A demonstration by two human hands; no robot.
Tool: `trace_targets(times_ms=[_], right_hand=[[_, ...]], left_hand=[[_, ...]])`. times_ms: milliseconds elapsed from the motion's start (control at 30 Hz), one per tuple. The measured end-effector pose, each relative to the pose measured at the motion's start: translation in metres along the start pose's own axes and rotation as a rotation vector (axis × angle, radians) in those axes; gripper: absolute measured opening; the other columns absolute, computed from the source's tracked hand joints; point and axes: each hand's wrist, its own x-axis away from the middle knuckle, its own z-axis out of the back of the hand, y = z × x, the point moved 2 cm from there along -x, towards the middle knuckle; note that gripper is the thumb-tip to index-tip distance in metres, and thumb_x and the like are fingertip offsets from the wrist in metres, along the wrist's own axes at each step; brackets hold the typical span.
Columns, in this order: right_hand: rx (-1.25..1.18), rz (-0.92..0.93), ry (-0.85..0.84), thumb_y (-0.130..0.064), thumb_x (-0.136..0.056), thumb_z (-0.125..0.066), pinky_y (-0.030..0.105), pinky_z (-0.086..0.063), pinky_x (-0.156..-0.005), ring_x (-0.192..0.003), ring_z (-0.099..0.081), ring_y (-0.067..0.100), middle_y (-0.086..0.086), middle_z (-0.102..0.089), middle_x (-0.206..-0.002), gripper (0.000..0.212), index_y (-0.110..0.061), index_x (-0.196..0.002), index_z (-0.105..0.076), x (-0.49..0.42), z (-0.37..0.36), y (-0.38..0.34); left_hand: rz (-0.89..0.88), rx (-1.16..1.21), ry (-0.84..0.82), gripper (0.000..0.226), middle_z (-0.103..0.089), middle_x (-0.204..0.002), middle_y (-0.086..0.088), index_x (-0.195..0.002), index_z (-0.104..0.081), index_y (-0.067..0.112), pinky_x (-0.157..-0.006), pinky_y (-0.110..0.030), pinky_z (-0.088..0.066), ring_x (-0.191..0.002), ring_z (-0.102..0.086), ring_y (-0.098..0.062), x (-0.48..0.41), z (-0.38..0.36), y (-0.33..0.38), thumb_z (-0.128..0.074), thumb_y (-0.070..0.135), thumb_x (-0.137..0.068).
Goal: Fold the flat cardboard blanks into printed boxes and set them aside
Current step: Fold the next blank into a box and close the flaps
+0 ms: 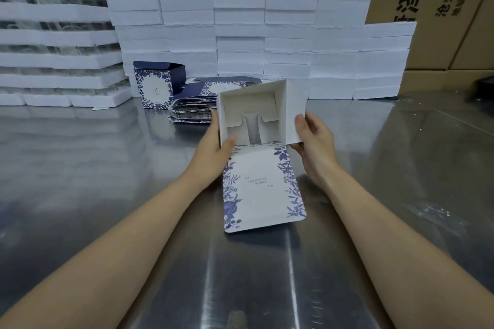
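I see the box [256,117] held up over a shiny steel table [107,168], open mouth toward me, its printed flap [262,189] hanging down; my left hand [216,152] and right hand [315,147] each grip a side wall, thumbs curled over the edge. Behind the box lies a blank stack [195,109]; left of that stands a finished box [155,85]; beyond it rise white foam trays [240,21], with brown cartons [441,8] to their right.

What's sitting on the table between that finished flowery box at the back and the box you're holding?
In the head view, a stack of flat blanks lies between the finished box and the held box.
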Motion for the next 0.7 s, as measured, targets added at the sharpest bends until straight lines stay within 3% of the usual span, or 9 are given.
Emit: trace_targets(times_ms=[100, 133, 167, 233, 333, 467, 600, 700], right_hand=[[0.213, 0.178, 0.294, -0.018, -0.082, -0.075, 0.028, -0.051, -0.075, -0.08, -0.057, 0.005, -0.002, -0.057, -0.096, 0.025, -0.023, -0.097, -0.055, 0.003, 0.006, -0.003], [0.299, 0.269, 0.379, -0.014, -0.078, -0.077, 0.022, -0.047, -0.076, -0.077, -0.054, 0.006, -0.003, -0.054, -0.093, 0.028, -0.025, -0.088, -0.053, 0.005, 0.007, -0.008], [0.411, 0.376, 0.419, -0.008, -0.076, -0.077, 0.017, -0.043, -0.076, -0.079, -0.051, 0.009, -0.004, -0.051, -0.091, 0.029, -0.025, -0.082, -0.053, 0.007, 0.008, -0.013], [0.644, 0.585, 0.371, 0.006, -0.075, -0.067, 0.019, -0.041, -0.074, -0.083, -0.051, 0.016, -0.002, -0.052, -0.087, 0.025, -0.019, -0.077, -0.06, 0.011, 0.005, -0.018], [0.897, 0.724, 0.128, 0.012, -0.075, -0.056, 0.025, -0.039, -0.068, -0.077, -0.052, 0.018, 0.002, -0.056, -0.082, 0.024, -0.007, -0.084, -0.07, 0.018, -0.01, -0.02], [1.13, 0.567, -0.121, -0.015, -0.086, -0.055, 0.036, -0.047, -0.07, -0.08, -0.06, 0.029, 0.01, -0.065, -0.089, 0.014, -0.008, -0.091, -0.067, 0.024, -0.036, -0.013], [0.735, 0.152, -0.083, -0.018, -0.091, -0.055, 0.019, -0.042, -0.063, -0.078, -0.061, 0.016, 0.001, -0.068, -0.086, 0.009, -0.016, -0.089, -0.064, 0.02, -0.032, -0.013], [0.454, -0.063, -0.041, -0.015, -0.093, -0.052, 0.017, -0.05, -0.058, -0.076, -0.063, 0.022, 0.015, -0.068, -0.093, 0.014, -0.01, -0.094, -0.065, 0.017, -0.026, -0.014]], left_hand=[[0.025, -0.095, 0.012, 0.058, -0.046, -0.133, 0.001, -0.155, -0.006, 0.011, -0.089, -0.007, -0.035, -0.104, -0.048, -0.004, 0.003, -0.009, 0.002, -0.033, 0.007, -0.104], [0.032, -0.109, 0.009, 0.059, -0.045, -0.132, 0.002, -0.155, -0.003, 0.011, -0.083, -0.003, -0.034, -0.099, -0.048, 0.0, 0.004, -0.012, 0.005, -0.031, 0.005, -0.103], [0.026, -0.122, 0.004, 0.061, -0.039, -0.142, 0.001, -0.155, 0.001, 0.011, -0.089, -0.004, -0.033, -0.11, -0.048, -0.001, 0.004, -0.013, 0.008, -0.03, 0.003, -0.103], [-0.002, -0.144, -0.013, 0.066, -0.012, -0.162, 0.0, -0.154, 0.009, 0.011, -0.11, -0.016, -0.026, -0.142, -0.03, -0.017, 0.006, -0.015, 0.013, -0.029, -0.002, -0.101], [-0.04, -0.168, -0.013, 0.071, 0.008, -0.162, -0.003, -0.151, 0.014, 0.01, -0.118, -0.043, -0.02, -0.146, -0.018, -0.034, 0.011, -0.023, 0.023, -0.029, -0.007, -0.097], [-0.149, -0.233, -0.071, 0.074, 0.01, -0.162, -0.006, -0.151, 0.012, 0.006, -0.122, -0.037, -0.007, -0.15, 0.005, -0.021, 0.02, -0.035, 0.037, -0.031, -0.013, -0.093], [-0.196, -0.236, -0.141, 0.078, 0.005, -0.163, -0.001, -0.153, 0.006, 0.012, -0.121, -0.032, -0.012, -0.15, 0.0, -0.014, 0.023, -0.035, 0.043, -0.032, -0.014, -0.09], [-0.245, -0.206, -0.212, 0.079, -0.007, -0.163, 0.003, -0.155, -0.001, 0.019, -0.114, -0.044, -0.029, -0.143, -0.025, -0.026, 0.026, -0.033, 0.049, -0.039, -0.007, -0.091]])
